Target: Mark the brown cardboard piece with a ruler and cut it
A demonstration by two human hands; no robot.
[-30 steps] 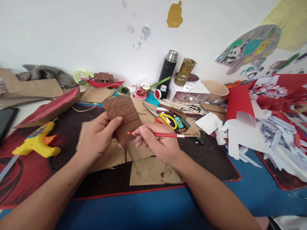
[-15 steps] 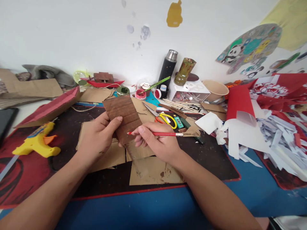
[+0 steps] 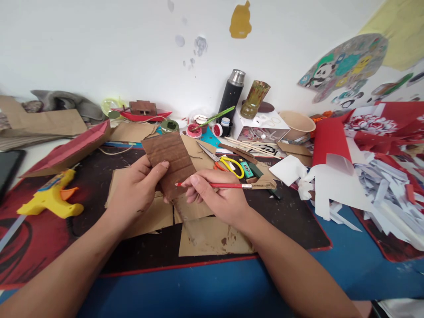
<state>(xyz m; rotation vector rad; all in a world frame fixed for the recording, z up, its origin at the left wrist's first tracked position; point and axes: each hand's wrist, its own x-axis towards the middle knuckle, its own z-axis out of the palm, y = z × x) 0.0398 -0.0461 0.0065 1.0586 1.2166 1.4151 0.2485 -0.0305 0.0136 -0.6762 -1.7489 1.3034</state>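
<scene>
Both my hands are closed: left hand (image 3: 134, 194) pinches the brown cardboard (image 3: 170, 162), right hand (image 3: 218, 198) grips a red paintbrush (image 3: 225, 186). Upper middle, a little paint pot (image 3: 194, 130) holds red paint.

Single head-worn view, looking forward and down across a table (image 3: 347, 269) toward a white wall.

The camera sits above the person's forearms, close to the hands (image 3: 132, 190), which appear at centre frame. A black flask (image 3: 232, 95) marks the far edge: the wall rises just behind it, the dark mat (image 3: 291, 221) spreads in front of it, and paper scraps (image 3: 380, 190) lie to its right. No second view overlaps.
</scene>
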